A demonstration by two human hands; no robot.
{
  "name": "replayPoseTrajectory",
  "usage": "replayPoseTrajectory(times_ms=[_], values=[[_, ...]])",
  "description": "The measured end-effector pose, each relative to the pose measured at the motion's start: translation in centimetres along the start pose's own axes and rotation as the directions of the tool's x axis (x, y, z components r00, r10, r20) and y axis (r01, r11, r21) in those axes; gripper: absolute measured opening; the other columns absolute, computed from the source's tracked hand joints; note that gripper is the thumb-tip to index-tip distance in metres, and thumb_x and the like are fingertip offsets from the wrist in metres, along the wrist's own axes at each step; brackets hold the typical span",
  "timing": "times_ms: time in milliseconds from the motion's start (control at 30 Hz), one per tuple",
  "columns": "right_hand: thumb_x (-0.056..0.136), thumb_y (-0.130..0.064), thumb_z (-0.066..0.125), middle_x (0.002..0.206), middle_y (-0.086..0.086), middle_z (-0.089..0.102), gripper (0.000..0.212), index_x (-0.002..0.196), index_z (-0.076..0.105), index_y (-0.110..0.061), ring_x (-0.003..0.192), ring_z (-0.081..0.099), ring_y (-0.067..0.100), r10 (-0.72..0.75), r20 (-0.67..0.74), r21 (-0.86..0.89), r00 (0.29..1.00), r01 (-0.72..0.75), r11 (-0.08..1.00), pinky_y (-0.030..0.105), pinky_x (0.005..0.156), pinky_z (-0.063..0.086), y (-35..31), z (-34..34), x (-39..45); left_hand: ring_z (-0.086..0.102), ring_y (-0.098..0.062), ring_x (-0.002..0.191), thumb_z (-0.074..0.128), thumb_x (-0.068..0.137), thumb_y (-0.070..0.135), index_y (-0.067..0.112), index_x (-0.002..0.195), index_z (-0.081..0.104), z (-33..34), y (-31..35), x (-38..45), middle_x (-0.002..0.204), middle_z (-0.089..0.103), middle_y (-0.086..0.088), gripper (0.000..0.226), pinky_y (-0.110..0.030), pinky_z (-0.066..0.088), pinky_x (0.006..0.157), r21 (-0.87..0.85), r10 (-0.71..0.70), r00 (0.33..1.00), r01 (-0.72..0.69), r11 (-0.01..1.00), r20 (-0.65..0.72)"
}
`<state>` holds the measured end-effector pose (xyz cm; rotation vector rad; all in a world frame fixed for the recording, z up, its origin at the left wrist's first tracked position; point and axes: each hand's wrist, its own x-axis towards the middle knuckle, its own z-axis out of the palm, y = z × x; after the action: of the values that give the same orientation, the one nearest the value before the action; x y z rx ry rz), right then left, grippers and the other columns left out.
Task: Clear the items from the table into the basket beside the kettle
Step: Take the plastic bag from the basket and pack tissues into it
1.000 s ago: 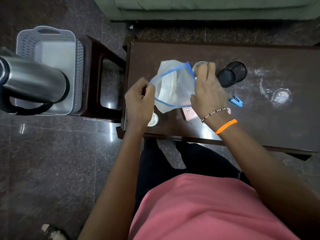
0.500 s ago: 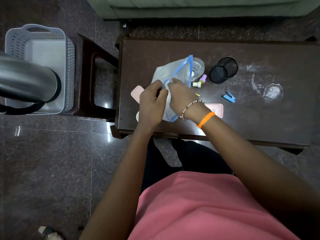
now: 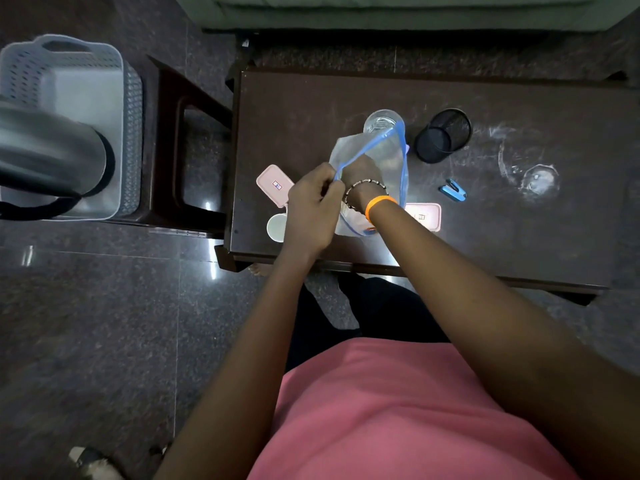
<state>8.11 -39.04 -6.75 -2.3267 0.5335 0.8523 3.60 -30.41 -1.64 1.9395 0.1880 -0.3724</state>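
The dark table (image 3: 346, 98) is the landmark here. Off its left end, on a dark stool (image 3: 173, 109), sits the grey perforated basket (image 3: 86, 98); what shows of its floor is bare, though the steel kettle (image 3: 45, 157) close to the camera covers its near part.

Over the table's front-left area hangs a clear zip bag (image 3: 388, 157) with a blue seal strip, its mouth pulled wide. The left hand (image 3: 311, 209) is closed on the bag's near rim, pinching the blue strip. The right hand (image 3: 360, 171) is plunged into the bag past the knuckles, with 2 bands on its wrist; through the plastic I cannot tell whether its fingers are curled on anything.

Behind the bag stands a clear glass (image 3: 382, 121). Right of that, a black mesh pen cup (image 3: 443, 135) lies tipped on its side, nothing showing inside. A pink lidded box (image 3: 273, 183) rests left of the left hand, and a second pink box (image 3: 426, 216) lies by the right forearm. A white cup (image 3: 276, 227) sits at the table's front edge, partly under the left hand. A small blue stapler (image 3: 453, 191) lies right of the bag.
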Motion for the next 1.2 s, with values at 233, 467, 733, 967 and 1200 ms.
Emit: replayPoseTrajectory(times_ms=[233,467,733,967,1200], values=[[0.088,0.001,0.044,0.113,0.020,0.064,0.025,0.109,0.057,0.002,0.108,0.060,0.036,-0.103,-0.151,-0.177,0.983,0.076,0.981,0.039,0.084,0.049,-0.2,-0.2,-0.4,0.031,-0.003,0.054,0.044,0.079,0.000,0.001,0.061,0.041,-0.8,0.0,0.3,0.057,0.037,-0.005,0.019,-0.017,0.027,0.052,0.012,-0.007,0.999,0.008,1.000,-0.047],[0.085,-0.005,0.049,0.060,0.002,0.046,0.036,0.053,0.037,-0.016,0.078,0.052,0.025,0.000,-0.176,-0.022,0.984,-0.004,1.000,0.027,0.067,0.033,-0.5,-0.5,-0.4,0.039,-0.019,0.064,0.047,0.079,0.004,-0.005,0.067,0.046,-0.7,-0.5,0.5,0.062,0.042,-0.007,0.015,-0.040,0.043,0.064,-0.016,-0.081,0.997,0.081,0.997,-0.014],[0.084,0.002,0.046,0.055,-0.002,0.026,0.045,0.054,0.017,-0.018,0.091,0.061,0.031,-0.125,-0.171,-0.162,0.977,0.097,0.982,0.034,0.083,0.041,-1.0,-1.2,-1.2,0.051,-0.025,0.068,0.049,0.080,0.006,0.017,0.058,0.045,-1.2,-0.7,0.7,0.060,0.049,0.002,0.025,-0.052,0.054,0.077,0.052,-0.172,0.985,0.173,0.984,-0.035],[0.083,-0.004,0.051,0.100,0.018,0.069,0.021,0.101,0.060,-0.004,0.098,0.063,0.037,-0.193,-0.261,-0.190,0.946,0.146,0.971,0.042,0.094,0.044,-0.7,-1.7,-3.0,0.057,-0.023,0.071,0.056,0.082,0.010,0.017,0.069,0.048,-0.7,-1.0,1.1,0.063,0.050,0.012,0.017,-0.024,0.039,0.062,0.213,-0.132,0.985,0.154,0.965,-0.115],[0.078,0.004,0.039,0.087,0.016,0.061,0.024,0.088,0.048,-0.016,0.089,0.059,0.038,-0.316,-0.383,-0.056,0.868,0.320,0.946,0.043,0.083,0.039,-0.1,-2.7,-4.4,0.046,-0.006,0.055,0.054,0.074,-0.002,0.014,0.082,0.042,-1.3,-0.4,1.6,0.064,0.044,0.012,0.022,-0.009,0.035,0.052,0.185,0.017,0.980,0.020,0.983,-0.198]])
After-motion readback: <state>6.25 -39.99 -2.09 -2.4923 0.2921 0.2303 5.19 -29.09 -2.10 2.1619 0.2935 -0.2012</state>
